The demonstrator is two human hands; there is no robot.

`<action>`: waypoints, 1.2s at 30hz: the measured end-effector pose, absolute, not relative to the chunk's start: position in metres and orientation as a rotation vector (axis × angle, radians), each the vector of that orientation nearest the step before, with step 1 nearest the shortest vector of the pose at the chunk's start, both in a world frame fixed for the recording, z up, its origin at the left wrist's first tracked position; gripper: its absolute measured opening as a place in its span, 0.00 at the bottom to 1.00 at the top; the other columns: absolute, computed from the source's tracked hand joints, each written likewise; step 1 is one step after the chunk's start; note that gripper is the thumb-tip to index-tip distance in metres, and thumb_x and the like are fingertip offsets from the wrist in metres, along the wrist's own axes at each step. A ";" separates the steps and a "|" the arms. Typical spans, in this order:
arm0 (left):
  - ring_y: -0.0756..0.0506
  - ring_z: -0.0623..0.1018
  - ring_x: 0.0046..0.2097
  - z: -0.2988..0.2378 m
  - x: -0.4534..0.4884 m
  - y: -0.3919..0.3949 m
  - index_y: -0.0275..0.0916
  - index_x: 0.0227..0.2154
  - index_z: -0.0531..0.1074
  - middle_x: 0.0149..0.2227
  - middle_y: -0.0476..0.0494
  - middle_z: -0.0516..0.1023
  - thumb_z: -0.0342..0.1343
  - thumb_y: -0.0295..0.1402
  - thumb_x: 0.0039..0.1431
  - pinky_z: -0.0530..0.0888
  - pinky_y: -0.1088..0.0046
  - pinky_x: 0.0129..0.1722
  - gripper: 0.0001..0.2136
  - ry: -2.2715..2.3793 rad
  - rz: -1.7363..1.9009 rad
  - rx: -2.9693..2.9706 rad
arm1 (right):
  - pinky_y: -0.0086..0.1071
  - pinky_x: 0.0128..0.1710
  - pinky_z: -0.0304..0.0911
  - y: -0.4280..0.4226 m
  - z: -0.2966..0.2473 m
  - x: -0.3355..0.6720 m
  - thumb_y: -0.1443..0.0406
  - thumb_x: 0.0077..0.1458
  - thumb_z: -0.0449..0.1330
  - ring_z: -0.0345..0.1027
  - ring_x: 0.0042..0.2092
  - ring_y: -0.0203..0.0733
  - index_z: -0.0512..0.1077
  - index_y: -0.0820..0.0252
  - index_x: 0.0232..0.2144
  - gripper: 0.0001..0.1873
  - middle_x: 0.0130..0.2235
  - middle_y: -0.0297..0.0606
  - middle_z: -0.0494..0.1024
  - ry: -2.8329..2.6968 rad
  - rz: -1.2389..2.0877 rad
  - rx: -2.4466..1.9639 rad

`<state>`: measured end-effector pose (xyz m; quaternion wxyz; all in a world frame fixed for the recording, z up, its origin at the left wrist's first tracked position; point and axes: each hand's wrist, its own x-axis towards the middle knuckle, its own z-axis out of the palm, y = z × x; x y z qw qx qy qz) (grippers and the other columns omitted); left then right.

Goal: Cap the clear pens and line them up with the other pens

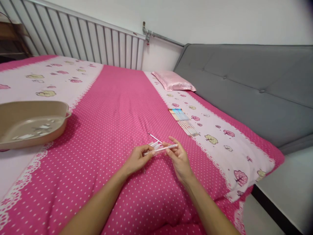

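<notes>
- The left hand [138, 160] pinches one end of a slim white stick [160, 149] between thumb and fingers.
- The right hand [181, 161] grips the other end of that stick, its fingers partly spread around it.
- The white stick is held almost level over the bed [117, 98], above the polka-dot stripe, well apart from the far edge.
- A second thin stick [154, 137], white with a dark tip, points from the hands toward the bed's far edge; whether a finger holds it, I cannot tell.
- Toward the headboard [244, 71] edge, slender sticks lie side by side in two groups: a blue-ended group [179, 114] and, just nearer, a paler group [188, 128].
- A pink pillow [174, 81] rests at the far corner, beside the headboard.
- Away from the headboard edge, to the left, a beige basin [36, 141] stands on the bed with small white and grey pieces [44, 127] inside.
- A white radiator [102, 42] runs along the far edge.
</notes>
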<state>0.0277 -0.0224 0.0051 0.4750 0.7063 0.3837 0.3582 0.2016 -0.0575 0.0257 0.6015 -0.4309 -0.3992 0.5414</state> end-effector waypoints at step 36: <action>0.50 0.73 0.27 0.006 0.028 -0.019 0.33 0.30 0.74 0.26 0.46 0.76 0.54 0.40 0.55 0.66 0.78 0.26 0.13 0.959 1.023 1.630 | 0.36 0.45 0.64 -0.054 0.021 0.204 0.62 0.48 0.63 0.70 0.43 0.41 0.67 0.57 0.44 0.19 0.43 0.40 0.76 -1.015 1.075 -1.061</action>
